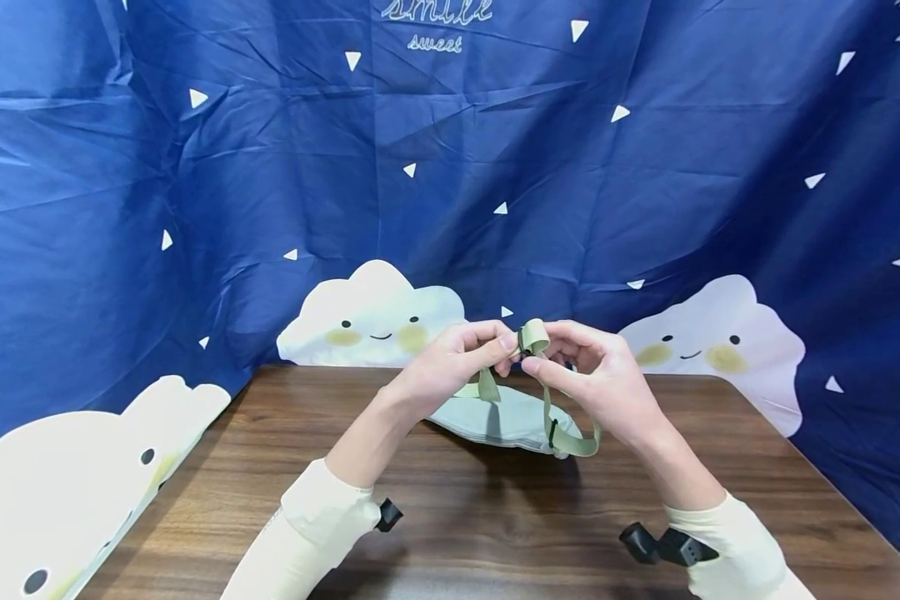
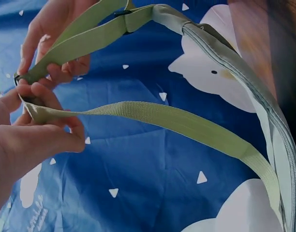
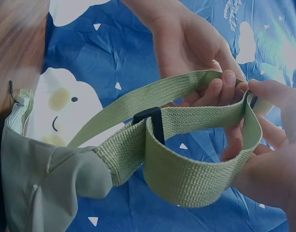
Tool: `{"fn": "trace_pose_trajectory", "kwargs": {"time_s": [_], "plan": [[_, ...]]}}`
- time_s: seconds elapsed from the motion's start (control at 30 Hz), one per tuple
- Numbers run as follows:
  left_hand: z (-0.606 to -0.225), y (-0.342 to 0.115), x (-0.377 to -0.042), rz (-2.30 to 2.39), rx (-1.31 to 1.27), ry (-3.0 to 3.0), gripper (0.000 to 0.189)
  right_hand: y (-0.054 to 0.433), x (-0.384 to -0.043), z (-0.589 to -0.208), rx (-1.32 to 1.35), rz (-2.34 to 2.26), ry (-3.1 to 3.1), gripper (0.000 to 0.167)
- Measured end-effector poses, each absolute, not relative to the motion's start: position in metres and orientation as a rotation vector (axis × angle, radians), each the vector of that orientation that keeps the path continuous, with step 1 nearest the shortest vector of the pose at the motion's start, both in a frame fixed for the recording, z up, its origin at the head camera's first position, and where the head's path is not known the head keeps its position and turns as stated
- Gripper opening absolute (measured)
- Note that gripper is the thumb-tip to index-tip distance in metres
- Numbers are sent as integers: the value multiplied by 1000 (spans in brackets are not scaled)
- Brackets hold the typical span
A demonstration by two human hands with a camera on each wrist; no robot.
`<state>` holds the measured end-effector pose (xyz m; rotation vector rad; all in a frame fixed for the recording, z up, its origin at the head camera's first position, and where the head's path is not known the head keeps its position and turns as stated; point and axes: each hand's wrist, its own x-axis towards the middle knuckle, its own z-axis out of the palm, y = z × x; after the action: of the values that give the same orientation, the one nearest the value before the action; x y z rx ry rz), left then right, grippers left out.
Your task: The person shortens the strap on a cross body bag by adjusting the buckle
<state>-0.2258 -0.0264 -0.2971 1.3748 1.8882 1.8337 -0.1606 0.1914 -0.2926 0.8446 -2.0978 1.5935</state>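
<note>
A pale grey-green waist bag (image 1: 506, 417) with a zipper lies on the table below my hands. Its light green webbing strap (image 2: 186, 123) rises to both of them. My left hand (image 1: 450, 362) pinches the strap beside a small black buckle (image 1: 523, 340). On the other side of that buckle, my right hand (image 1: 603, 379) grips the strap with thumb and fingers, where it folds into a loop. A black slider (image 3: 157, 125) sits on the strap nearer the bag. Fingers partly hide the buckle in both wrist views.
The bag rests on a brown wooden table (image 1: 450, 517). Behind it hangs a blue cloth (image 1: 457, 225) with white triangles and clouds. Black wrist cameras are strapped over both pale sleeves (image 1: 322, 508).
</note>
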Motion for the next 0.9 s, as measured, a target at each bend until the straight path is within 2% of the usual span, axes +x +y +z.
{"fn": "trace_pose_trajectory", "kwargs": {"time_s": [0.23,0.47,0.57,0.77,0.9], "plan": [[-299,-30,-232,1747,1323,1833,41,193,-161,-291,878,1662,-1984,36],[-302,-30,-236,1763,1285,1711,23,196,-161,-291,879,1693,-1926,38],[-300,-29,-234,1791,1319,1711,23,195,-161,-292,899,1690,-1934,38],[-297,-28,-229,1835,1385,1745,23,190,-162,-293,917,1598,-2031,24],[-297,-29,-230,1860,1332,1802,21,190,-166,-295,859,1560,-2116,19]]}}
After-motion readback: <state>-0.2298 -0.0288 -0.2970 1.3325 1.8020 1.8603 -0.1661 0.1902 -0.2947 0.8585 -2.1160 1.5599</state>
